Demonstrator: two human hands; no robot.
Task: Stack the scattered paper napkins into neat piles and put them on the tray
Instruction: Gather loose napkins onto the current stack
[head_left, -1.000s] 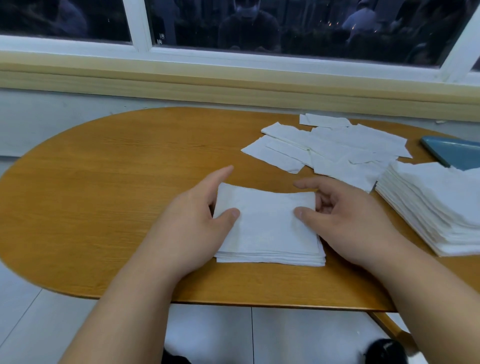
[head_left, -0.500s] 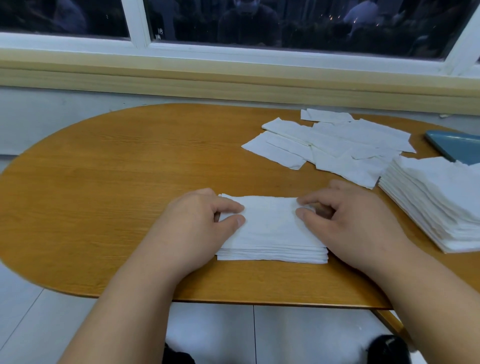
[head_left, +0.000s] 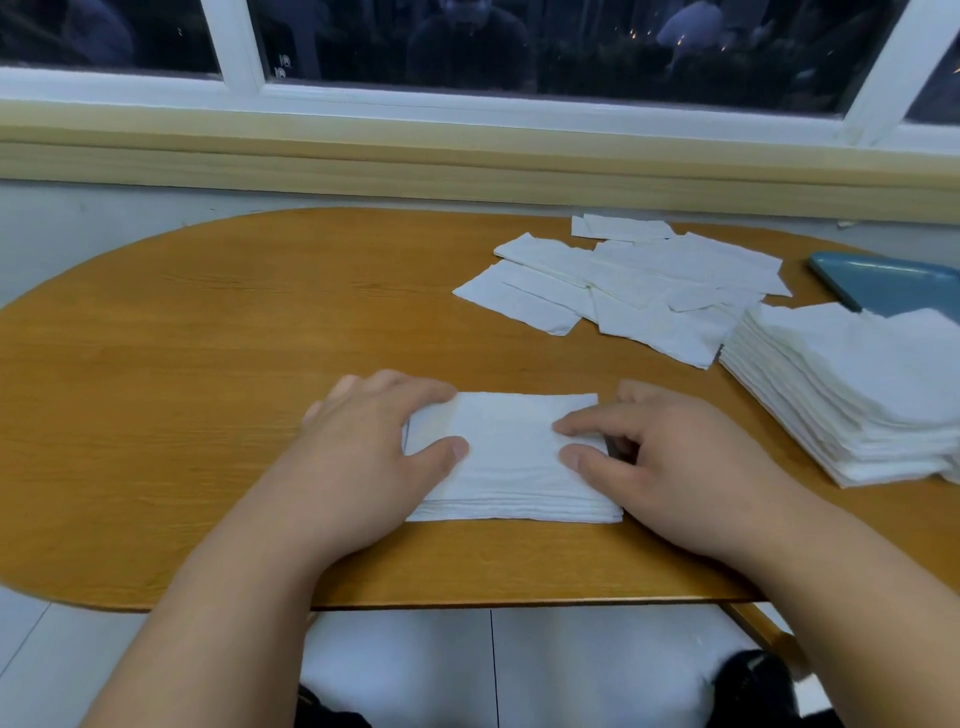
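1. Left hand (head_left: 363, 457): thumb (head_left: 449, 449) lies flat on top of the small stack (head_left: 511, 462), and the fingers (head_left: 415, 387) curl round its far-left corner. It grips that end.
2. Right hand (head_left: 685, 467): the tips of the index finger (head_left: 569, 427) and thumb sit on the top sheet near the right edge. The other fingers are curled against that edge, so it holds the right end.
3. The small stack lies flat on the table (head_left: 156, 389), near the front edge and squeezed between the two hands. Its front edge shows several layers, roughly aligned.
4. Loose napkins (head_left: 639, 291) are further back and to the right, overlapping in a messy spread, well apart from the small stack.
5. A tall pile (head_left: 857, 395) sits at the right, just beside the loose napkins, with its edges slightly fanned.
6. The blue tray (head_left: 893, 283) is at the far right, behind the tall pile. The pile's back corner overlaps the tray's near rim in view, and I can't tell whether it rests on it.
7. Both forearms come in from the bottom of the frame.
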